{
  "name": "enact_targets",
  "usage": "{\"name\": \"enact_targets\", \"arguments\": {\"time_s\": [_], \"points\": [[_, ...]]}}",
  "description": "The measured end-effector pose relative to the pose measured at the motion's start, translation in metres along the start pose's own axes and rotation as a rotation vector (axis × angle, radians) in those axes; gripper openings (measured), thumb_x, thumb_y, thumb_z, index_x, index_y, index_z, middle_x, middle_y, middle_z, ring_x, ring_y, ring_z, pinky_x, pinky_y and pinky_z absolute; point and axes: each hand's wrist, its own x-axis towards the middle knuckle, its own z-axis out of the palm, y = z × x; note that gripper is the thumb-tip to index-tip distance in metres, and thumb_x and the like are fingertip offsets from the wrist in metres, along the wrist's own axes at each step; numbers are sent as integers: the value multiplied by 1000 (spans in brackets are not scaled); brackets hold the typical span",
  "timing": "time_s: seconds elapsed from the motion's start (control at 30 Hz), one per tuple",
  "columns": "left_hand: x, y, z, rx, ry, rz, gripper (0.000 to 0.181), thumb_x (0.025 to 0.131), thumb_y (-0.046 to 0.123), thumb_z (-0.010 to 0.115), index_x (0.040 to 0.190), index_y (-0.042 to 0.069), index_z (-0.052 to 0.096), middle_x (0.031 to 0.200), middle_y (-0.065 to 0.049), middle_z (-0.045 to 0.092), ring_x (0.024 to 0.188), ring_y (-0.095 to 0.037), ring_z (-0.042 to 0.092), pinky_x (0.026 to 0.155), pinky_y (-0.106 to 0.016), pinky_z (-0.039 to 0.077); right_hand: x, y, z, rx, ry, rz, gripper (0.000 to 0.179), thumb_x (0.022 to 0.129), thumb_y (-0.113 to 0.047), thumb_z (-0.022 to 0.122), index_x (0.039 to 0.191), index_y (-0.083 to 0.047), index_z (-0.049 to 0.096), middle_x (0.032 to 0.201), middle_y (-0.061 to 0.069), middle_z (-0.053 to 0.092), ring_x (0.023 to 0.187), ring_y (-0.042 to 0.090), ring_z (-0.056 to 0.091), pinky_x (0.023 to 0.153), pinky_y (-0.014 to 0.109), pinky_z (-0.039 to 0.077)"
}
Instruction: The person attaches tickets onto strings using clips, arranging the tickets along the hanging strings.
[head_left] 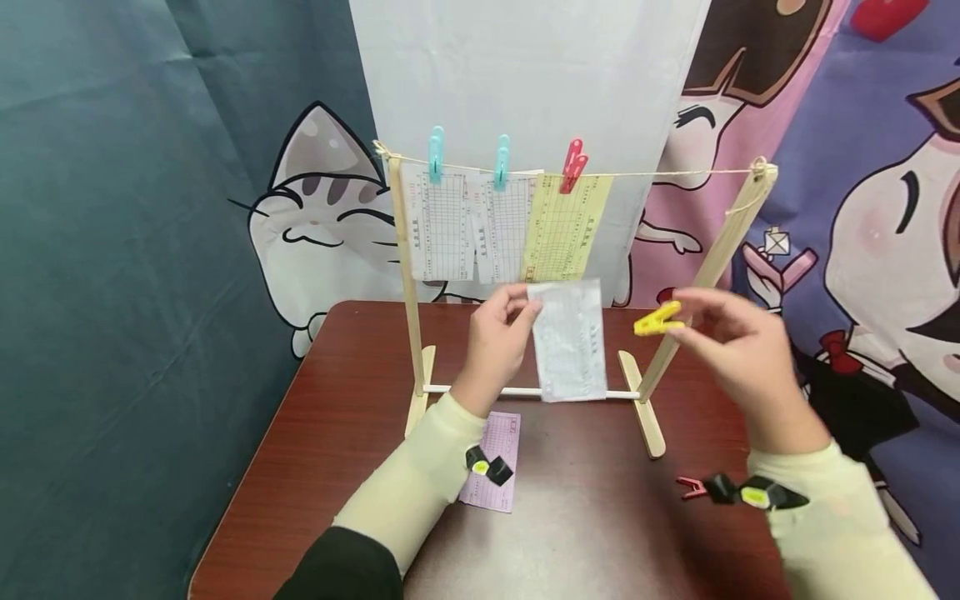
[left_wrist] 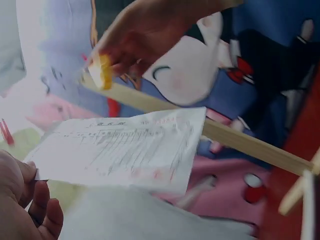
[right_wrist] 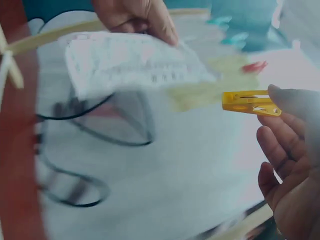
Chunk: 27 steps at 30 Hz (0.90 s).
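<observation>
My left hand [head_left: 501, 337] pinches a white printed slip [head_left: 570, 342] by its upper left corner, holding it up below the string [head_left: 660, 173]. In the left wrist view the slip [left_wrist: 125, 150] shows ruled lines and faint red print. To the right, my right hand [head_left: 738, 346] pinches a yellow clothespin [head_left: 658, 319] between thumb and fingers, apart from the slip. The right wrist view shows the clothespin [right_wrist: 250, 102] by its handle end, its tip pointing away from the hand. On the string hang two white slips [head_left: 442, 225] under blue clothespins [head_left: 436, 156] and a yellow slip [head_left: 567, 225] under a red one [head_left: 573, 167].
The string is tied between two wooden posts [head_left: 727, 242], joined low by a white rod [head_left: 517, 391]. A purple slip [head_left: 502, 458] lies on the brown table [head_left: 315, 467], partly behind my left forearm. Near my right wrist lies a red clothespin [head_left: 692, 487].
</observation>
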Motion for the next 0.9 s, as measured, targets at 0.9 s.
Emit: {"name": "enact_targets", "arguments": {"time_s": [0.9], "points": [[93,97,63,123,31,13,20,101,18,70,112,4,78,97,-2,77,76,-5,66,60,-17,52,190,-99,0,-437,-73,69,18,83,-10,88,100,-5,83,80,-22,70,65,8,54,51,14,38]]}}
